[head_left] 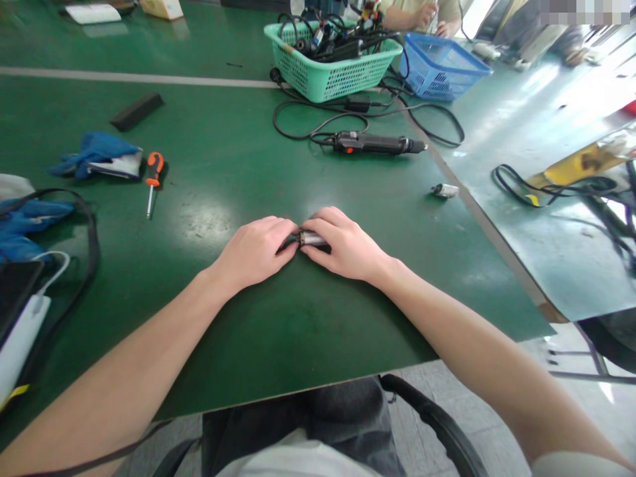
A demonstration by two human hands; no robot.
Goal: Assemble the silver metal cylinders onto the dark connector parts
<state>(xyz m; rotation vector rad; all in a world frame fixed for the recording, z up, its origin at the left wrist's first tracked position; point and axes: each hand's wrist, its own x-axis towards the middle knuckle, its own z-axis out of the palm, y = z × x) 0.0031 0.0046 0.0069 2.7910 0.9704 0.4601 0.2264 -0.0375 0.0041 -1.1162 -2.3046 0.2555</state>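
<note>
Just above the table's near edge, my two hands meet around a small silver cylinder (pixel 313 238) with a dark end, which looks like a small motor. My right hand (pixel 342 242) grips its silver body between thumb and fingers. The fingers of my left hand (pixel 261 248) are closed at the dark end on the left, where a thin dark part shows between thumb and forefinger. Fingers cover much of the piece, so its ends are partly hidden. A similar silver cylinder (pixel 447 191) lies on the table to the right.
Beyond my hands lies a corded black electric screwdriver (pixel 372 142). Behind it stand a green basket (pixel 338 76) of cables and tools and a blue basket (pixel 437 73). At left are an orange-handled screwdriver (pixel 154 175), a black block (pixel 136 111) and blue gloves (pixel 94 159). Another person's hands (pixel 437 23) are at the back.
</note>
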